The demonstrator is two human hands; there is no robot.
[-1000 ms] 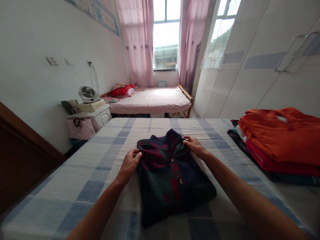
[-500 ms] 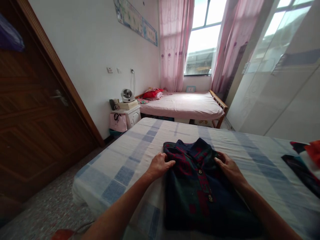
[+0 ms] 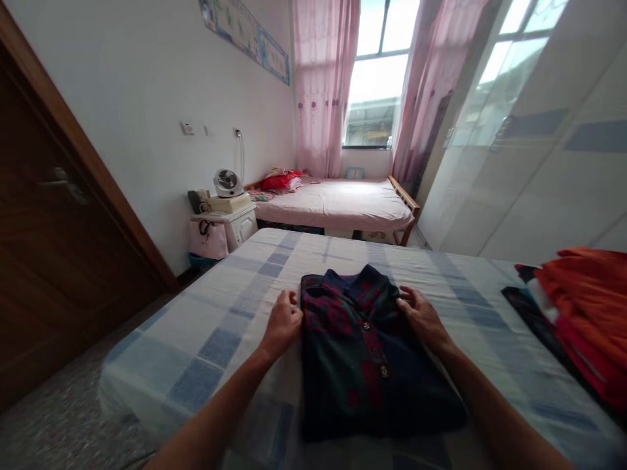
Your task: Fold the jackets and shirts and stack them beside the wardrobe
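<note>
A dark folded shirt [image 3: 337, 378] with a red, green and navy pattern lies collar-away on the bed in front of me. Its collar and two round buttons show on the upper face. At the shirt's left edge, near the shoulder, my left hand [image 3: 283, 324] is closed with curled fingers pinching the fabric. On the opposite side, my right hand [image 3: 425, 320] grips the right shoulder edge between thumb and fingers. The fingertips are partly hidden against the cloth.
The bed has a white and blue checked sheet [image 3: 225, 343]. At right lies a pile of orange and red clothes [image 3: 588, 307]. Beyond are a second bed with a pink sheet [image 3: 337, 202], a small fan [image 3: 228, 183] on a cabinet, a wardrobe [image 3: 533, 183] and a wooden door [image 3: 59, 261].
My view has turned right, so more of the orange clothes shows. The left thumb has drawn back from the shirt's top to its edge. The shirt stays flat on the bed.
</note>
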